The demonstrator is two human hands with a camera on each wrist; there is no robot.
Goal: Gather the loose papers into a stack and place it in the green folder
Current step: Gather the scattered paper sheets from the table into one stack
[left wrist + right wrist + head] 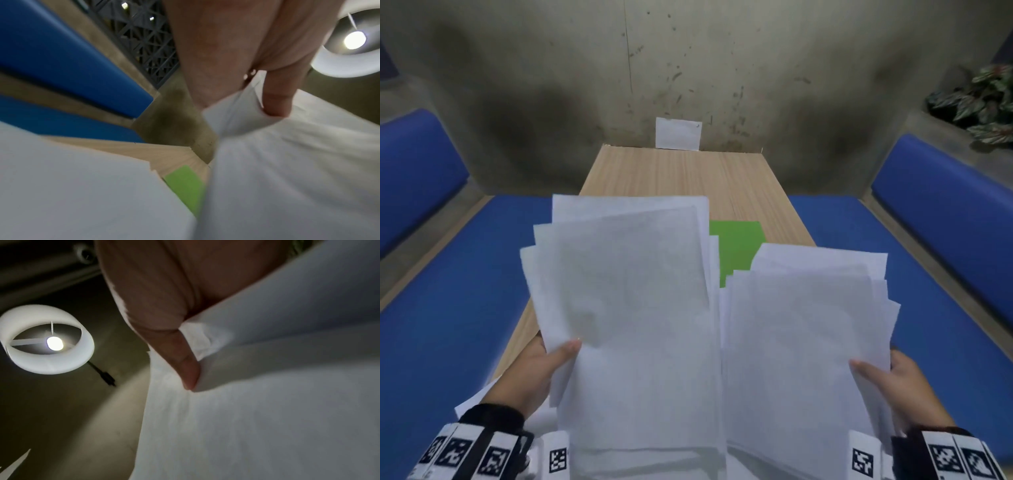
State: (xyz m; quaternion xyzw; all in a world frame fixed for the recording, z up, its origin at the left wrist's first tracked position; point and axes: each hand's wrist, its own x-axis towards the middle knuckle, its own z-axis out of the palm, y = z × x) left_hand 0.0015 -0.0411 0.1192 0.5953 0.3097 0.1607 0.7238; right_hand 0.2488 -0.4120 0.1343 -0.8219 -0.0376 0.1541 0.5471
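Two uneven bundles of white paper are raised above the wooden table (674, 174). My left hand (541, 366) grips the left bundle (626, 301) at its left edge, thumb on top. My right hand (890, 380) grips the right bundle (801, 329) at its right edge, thumb on top. The bundles stand side by side and nearly touch in the middle. The green folder (738, 250) lies flat on the table behind them, mostly hidden. In the left wrist view the thumb (277, 97) presses into the paper (298, 170) and a strip of folder (185, 183) shows. The right wrist view shows a thumb (183, 356) pinching paper (257, 426).
Blue padded benches (465, 291) (935, 212) flank the table on both sides. A small white sheet (678, 133) stands against the wall at the table's far end. A potted plant (979, 99) sits at the upper right. More paper (472, 401) pokes out under my left wrist.
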